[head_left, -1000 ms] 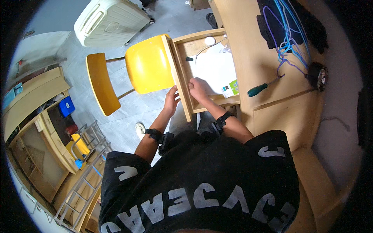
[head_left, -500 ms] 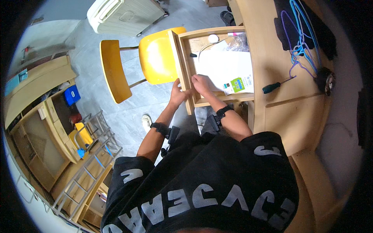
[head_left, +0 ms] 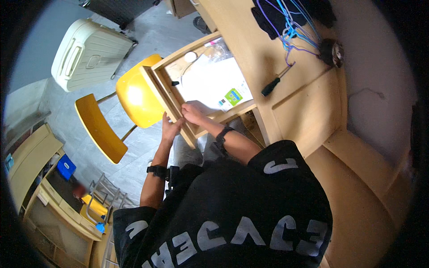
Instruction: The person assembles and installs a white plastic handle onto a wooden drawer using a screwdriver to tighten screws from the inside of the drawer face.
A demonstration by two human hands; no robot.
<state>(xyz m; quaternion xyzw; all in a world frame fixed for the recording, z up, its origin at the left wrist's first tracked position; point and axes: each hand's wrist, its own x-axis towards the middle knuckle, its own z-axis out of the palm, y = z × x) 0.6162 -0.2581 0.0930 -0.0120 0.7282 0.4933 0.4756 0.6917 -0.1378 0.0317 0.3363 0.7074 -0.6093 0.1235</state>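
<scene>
A wooden drawer (head_left: 166, 99) is pulled out of the desk. My left hand (head_left: 171, 127) is at the near end of its front panel, fingers on the outer face and thumb by the top edge, gripping the board. Just inside the panel is my right hand (head_left: 192, 114), its fingers curled closed against the inner face; whatever they pinch is hidden. White paper sheets (head_left: 208, 80) lie in the drawer with a green-and-white card (head_left: 233, 96), a round white object (head_left: 191, 56), a small black piece (head_left: 174, 83) and a clear plastic bag (head_left: 217, 52).
On the desktop (head_left: 250, 49) lie a dark-handled screwdriver (head_left: 271, 86), blue and purple hangers (head_left: 290, 33) and black cloth (head_left: 264, 20). A yellow chair (head_left: 137, 91) stands against the drawer front. Beyond it is a white wheeled case (head_left: 91, 53).
The whole view has turned and shifted, so the drawer and desk now appear slanted and further left. Both hands stay at the same end of the drawer front.
</scene>
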